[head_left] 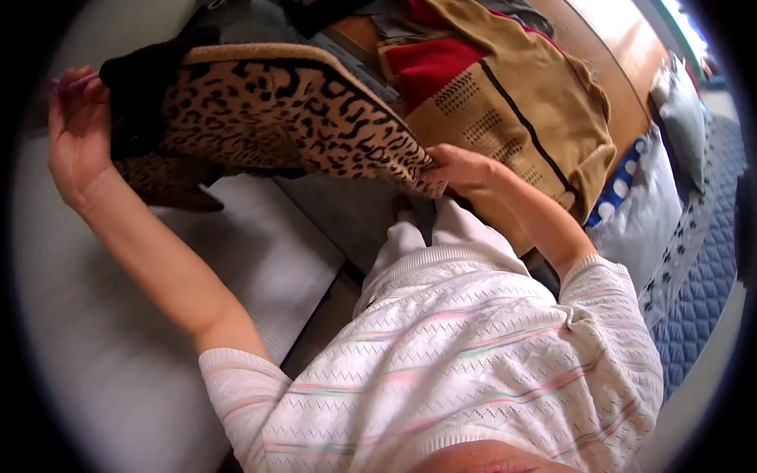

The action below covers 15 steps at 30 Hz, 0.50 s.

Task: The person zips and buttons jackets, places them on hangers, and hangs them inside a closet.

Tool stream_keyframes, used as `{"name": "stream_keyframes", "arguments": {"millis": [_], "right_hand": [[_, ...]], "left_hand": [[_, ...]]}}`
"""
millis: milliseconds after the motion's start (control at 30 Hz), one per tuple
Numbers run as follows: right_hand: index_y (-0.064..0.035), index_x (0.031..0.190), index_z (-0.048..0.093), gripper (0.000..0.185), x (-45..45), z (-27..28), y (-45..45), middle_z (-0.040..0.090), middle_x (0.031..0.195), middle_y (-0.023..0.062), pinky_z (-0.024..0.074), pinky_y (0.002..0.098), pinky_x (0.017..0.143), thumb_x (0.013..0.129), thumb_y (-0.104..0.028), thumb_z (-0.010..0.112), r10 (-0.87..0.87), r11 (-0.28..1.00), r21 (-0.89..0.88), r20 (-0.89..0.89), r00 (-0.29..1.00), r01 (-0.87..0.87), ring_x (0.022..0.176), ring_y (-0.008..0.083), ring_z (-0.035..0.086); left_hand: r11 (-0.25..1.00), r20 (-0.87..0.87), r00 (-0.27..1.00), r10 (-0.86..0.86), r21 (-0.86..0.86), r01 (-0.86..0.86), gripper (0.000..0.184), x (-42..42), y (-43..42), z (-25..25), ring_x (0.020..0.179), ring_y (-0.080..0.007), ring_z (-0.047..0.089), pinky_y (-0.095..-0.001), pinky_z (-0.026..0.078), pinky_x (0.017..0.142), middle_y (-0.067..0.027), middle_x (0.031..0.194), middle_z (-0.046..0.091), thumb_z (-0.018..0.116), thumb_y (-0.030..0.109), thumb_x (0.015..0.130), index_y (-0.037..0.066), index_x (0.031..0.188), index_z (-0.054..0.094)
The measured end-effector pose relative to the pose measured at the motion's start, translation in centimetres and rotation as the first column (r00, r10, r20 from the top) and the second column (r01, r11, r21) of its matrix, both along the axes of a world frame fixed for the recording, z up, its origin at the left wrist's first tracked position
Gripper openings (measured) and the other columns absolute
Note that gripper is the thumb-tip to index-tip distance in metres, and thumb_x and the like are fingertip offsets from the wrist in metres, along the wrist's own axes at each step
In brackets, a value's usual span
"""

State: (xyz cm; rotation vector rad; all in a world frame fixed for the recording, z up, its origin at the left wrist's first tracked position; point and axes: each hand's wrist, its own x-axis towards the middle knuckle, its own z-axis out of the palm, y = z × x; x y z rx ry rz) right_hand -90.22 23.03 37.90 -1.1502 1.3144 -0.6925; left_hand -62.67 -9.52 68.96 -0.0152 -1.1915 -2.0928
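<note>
A leopard-print garment (260,118) with black parts and a tan edge is stretched in the air between my two hands. At its upper left end my left hand (81,130) has its fingers curled round a thin purple thing (75,80), beside the black part. My right hand (460,167) pinches the garment's lower right corner. Just beyond my right hand lies a tan knitted garment (520,102) with a black stripe and dark patterned patches. Red cloth (430,67) shows at its left side.
Dark and grey clothes (260,20) lie at the top behind the leopard print. A pale grey surface (102,284) is at the left. On the right are a light pillow (650,213), blue polka-dot cloth (623,185) and a blue quilted cover (698,299).
</note>
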Motion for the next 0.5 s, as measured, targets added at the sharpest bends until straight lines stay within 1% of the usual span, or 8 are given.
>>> {"name": "stream_keyframes", "arguments": {"millis": [67,133,200,233,333,400,467,500], "right_hand": [[0.0003,0.111,0.054,0.036,0.6,-0.9,2.6,0.062,0.097,0.0061,0.0431,0.0284,0.084,0.082,-0.02,0.061,-0.132,0.991,0.06,0.238,0.962,0.121,0.09,0.0135,0.053],[0.0015,0.112,0.053,0.039,1.4,-1.0,5.5,0.06,0.101,0.0034,0.0418,0.0269,0.086,0.083,-0.024,0.061,-0.323,0.946,0.156,0.477,0.817,0.283,0.093,0.0115,0.052],[0.0012,0.113,0.052,0.041,1.4,-2.1,8.6,0.059,0.104,0.0022,0.0409,0.0252,0.087,0.084,-0.026,0.06,-0.412,0.91,0.23,0.576,0.706,0.344,0.094,0.0095,0.051],[0.0007,0.112,0.053,0.039,1.4,-2.1,10.1,0.059,0.104,0.0014,0.041,0.0236,0.086,0.084,-0.026,0.06,-0.451,0.892,0.262,0.547,0.705,0.367,0.094,0.008,0.051],[0.0003,0.11,0.054,0.036,1.5,-3.3,15.0,0.059,0.098,-0.001,0.042,0.0208,0.08,0.085,-0.025,0.06,-0.553,0.829,0.347,0.624,0.551,0.439,0.089,0.0051,0.051],[-0.0008,0.108,0.055,0.034,1.8,-3.6,17.9,0.059,0.094,-0.002,0.0433,0.0207,0.076,0.084,-0.024,0.061,-0.653,0.746,0.416,0.606,0.454,0.52,0.084,0.0046,0.052],[-0.0014,0.107,0.055,0.032,1.3,-3.7,20.6,0.059,0.093,-0.002,0.044,0.0212,0.075,0.084,-0.023,0.061,-0.738,0.658,0.5,0.578,0.348,0.563,0.083,0.005,0.053],[-0.0029,0.106,0.056,0.03,1.2,-4.5,22.1,0.06,0.093,-0.0011,0.0452,0.0236,0.075,0.084,-0.022,0.061,-0.788,0.594,0.54,0.541,0.295,0.596,0.084,0.0064,0.054]], "left_hand": [[0.998,0.047,0.997,-0.059,-0.012,0.059,0.028,-2.8,-1.0,-0.7,0.1,-0.034,0.049,-0.0421,0.042,0.084,-0.0236,0.105,0.054,0.034,0.011,0.093,-0.009,0.107,0.049],[0.988,0.071,0.985,-0.154,0.033,0.152,0.028,-5.6,-1.9,-1.9,0.098,-0.0339,0.05,-0.0428,0.043,0.084,-0.0234,0.105,0.054,0.035,0.01,0.093,-0.009,0.106,0.05],[0.982,0.106,0.977,-0.185,-0.012,0.187,0.027,-9.5,-2.8,-3.2,0.097,-0.0339,0.051,-0.0442,0.043,0.084,-0.0232,0.104,0.055,0.036,0.01,0.092,-0.009,0.105,0.051],[0.978,0.124,0.972,-0.198,-0.038,0.204,0.026,-11.7,-3.0,-3.7,0.096,-0.034,0.051,-0.0449,0.043,0.083,-0.023,0.103,0.055,0.037,0.01,0.092,-0.009,0.105,0.051],[0.959,0.099,0.955,-0.28,-0.021,0.284,0.025,-19.8,-1.8,-6.3,0.093,-0.0329,0.052,-0.0445,0.042,0.082,-0.0227,0.102,0.056,0.039,0.009,0.09,-0.007,0.103,0.053],[0.847,-0.025,0.855,-0.517,0.125,0.516,0.024,-26.2,1.5,-8.7,0.091,-0.0316,0.054,-0.0429,0.044,0.075,-0.0215,0.098,0.057,0.041,0.008,0.09,-0.006,0.106,0.052],[0.877,0.115,0.886,-0.449,0.246,0.412,0.019,-33.6,-0.5,-11.9,0.087,-0.0279,0.053,-0.0396,0.041,0.071,-0.0176,0.093,0.059,0.041,0.004,0.089,-0.002,0.101,0.054],[0.844,0.134,0.866,-0.481,0.336,0.417,0.018,-38.0,1.2,-13.6,0.08,-0.0241,0.056,-0.0384,0.042,0.068,-0.0139,0.087,0.06,0.046,0.013,0.087,0.001,0.095,0.058]]}}
